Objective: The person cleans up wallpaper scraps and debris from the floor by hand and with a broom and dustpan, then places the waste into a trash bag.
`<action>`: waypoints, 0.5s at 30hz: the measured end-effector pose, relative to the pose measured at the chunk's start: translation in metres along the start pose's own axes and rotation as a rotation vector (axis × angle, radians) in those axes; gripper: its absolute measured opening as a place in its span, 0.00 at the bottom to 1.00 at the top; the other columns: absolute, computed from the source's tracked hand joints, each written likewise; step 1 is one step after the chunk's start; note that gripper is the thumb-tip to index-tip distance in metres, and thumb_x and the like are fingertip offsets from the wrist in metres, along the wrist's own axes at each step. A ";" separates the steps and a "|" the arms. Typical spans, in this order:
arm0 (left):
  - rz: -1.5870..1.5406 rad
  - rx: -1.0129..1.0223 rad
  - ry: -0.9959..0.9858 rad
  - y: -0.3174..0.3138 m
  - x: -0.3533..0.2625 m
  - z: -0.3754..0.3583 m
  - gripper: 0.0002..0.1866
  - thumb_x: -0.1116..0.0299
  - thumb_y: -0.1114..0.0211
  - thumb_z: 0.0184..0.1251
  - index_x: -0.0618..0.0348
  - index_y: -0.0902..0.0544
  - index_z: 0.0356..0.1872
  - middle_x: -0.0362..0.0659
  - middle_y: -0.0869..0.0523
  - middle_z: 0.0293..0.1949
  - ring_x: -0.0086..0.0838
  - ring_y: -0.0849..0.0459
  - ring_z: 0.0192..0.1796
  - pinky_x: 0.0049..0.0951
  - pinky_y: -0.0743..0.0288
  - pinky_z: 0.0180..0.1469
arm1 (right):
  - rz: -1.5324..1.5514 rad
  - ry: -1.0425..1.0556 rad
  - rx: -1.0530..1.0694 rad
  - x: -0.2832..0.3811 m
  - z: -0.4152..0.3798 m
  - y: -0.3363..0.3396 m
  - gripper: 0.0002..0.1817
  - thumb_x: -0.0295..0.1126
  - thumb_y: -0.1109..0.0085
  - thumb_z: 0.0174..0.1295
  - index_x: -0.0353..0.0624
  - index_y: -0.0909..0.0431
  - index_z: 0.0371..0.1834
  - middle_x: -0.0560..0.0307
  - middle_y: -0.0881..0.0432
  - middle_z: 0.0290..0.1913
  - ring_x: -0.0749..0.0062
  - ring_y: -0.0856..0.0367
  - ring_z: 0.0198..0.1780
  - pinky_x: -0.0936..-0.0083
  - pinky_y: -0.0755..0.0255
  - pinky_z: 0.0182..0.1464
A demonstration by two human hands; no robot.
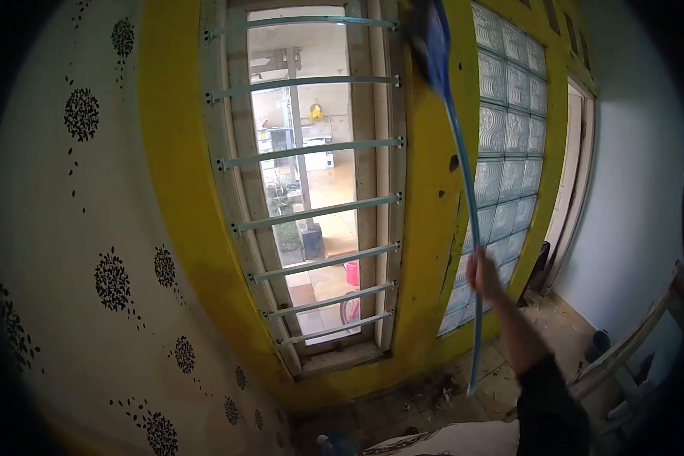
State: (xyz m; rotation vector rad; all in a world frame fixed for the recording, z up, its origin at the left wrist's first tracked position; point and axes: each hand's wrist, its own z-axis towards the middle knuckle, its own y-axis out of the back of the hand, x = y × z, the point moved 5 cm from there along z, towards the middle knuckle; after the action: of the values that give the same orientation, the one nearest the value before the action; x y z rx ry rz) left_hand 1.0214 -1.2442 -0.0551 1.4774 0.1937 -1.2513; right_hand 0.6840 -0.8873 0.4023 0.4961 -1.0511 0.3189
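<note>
My right hand (485, 275) is closed around the long blue handle of a broom (463, 156), at about the lower middle of the handle. A black sleeve covers the forearm behind it. The broom stands nearly upright, with its blue head (435, 45) and dark bristles raised against the upper yellow wall (433, 251), beside the window frame. Below my hand, the handle's free end hangs over the littered floor. My left hand is out of view.
A tall window with several metal bars (311, 150) fills the middle. Glass blocks (501, 163) are set into the wall on its right, near a doorway (571, 182). Debris (433, 395) litters the tiled floor. Wooden furniture (623, 342) and a dark bucket (598, 346) stand at right.
</note>
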 end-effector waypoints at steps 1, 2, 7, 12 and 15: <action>0.001 -0.008 -0.001 -0.001 0.000 0.002 0.18 0.56 0.42 0.64 0.57 0.25 0.48 0.43 0.21 0.40 0.35 0.23 0.40 0.38 0.28 0.41 | -0.318 0.349 -0.047 -0.014 -0.058 -0.009 0.36 0.60 0.75 0.69 0.49 0.37 0.08 0.64 0.40 0.05 0.75 0.40 0.07 0.75 0.42 0.13; 0.005 -0.020 0.002 0.001 0.000 0.001 0.18 0.56 0.42 0.64 0.57 0.25 0.48 0.43 0.21 0.40 0.35 0.23 0.40 0.38 0.28 0.41 | 0.195 -0.183 0.121 -0.080 -0.103 -0.023 0.34 0.58 0.74 0.69 0.50 0.37 0.10 0.64 0.40 0.06 0.74 0.40 0.07 0.76 0.44 0.13; 0.027 -0.195 0.065 0.050 0.016 0.004 0.19 0.56 0.42 0.64 0.57 0.25 0.49 0.43 0.21 0.41 0.36 0.23 0.41 0.38 0.28 0.41 | 0.456 -0.304 0.087 -0.130 -0.179 -0.022 0.27 0.58 0.67 0.68 0.52 0.38 0.17 0.65 0.43 0.07 0.77 0.44 0.06 0.77 0.49 0.09; 0.089 -0.204 0.124 0.062 0.053 -0.049 0.19 0.56 0.42 0.64 0.57 0.25 0.49 0.43 0.21 0.41 0.36 0.23 0.41 0.38 0.28 0.41 | 0.699 0.093 0.128 0.059 -0.021 -0.053 0.27 0.59 0.66 0.69 0.52 0.39 0.19 0.67 0.45 0.08 0.80 0.48 0.06 0.79 0.54 0.08; 0.124 -0.216 0.153 0.073 0.057 -0.077 0.19 0.56 0.42 0.64 0.57 0.25 0.49 0.43 0.21 0.41 0.36 0.23 0.41 0.38 0.28 0.41 | 0.821 0.142 0.359 0.208 0.045 -0.106 0.25 0.62 0.63 0.66 0.57 0.38 0.21 0.73 0.42 0.11 0.84 0.47 0.08 0.82 0.54 0.08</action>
State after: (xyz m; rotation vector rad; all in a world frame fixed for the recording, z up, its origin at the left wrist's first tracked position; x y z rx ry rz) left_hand 1.1405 -1.2368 -0.0683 1.3756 0.3242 -0.9863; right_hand 0.7981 -0.9972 0.5792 0.3288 -1.0218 1.2670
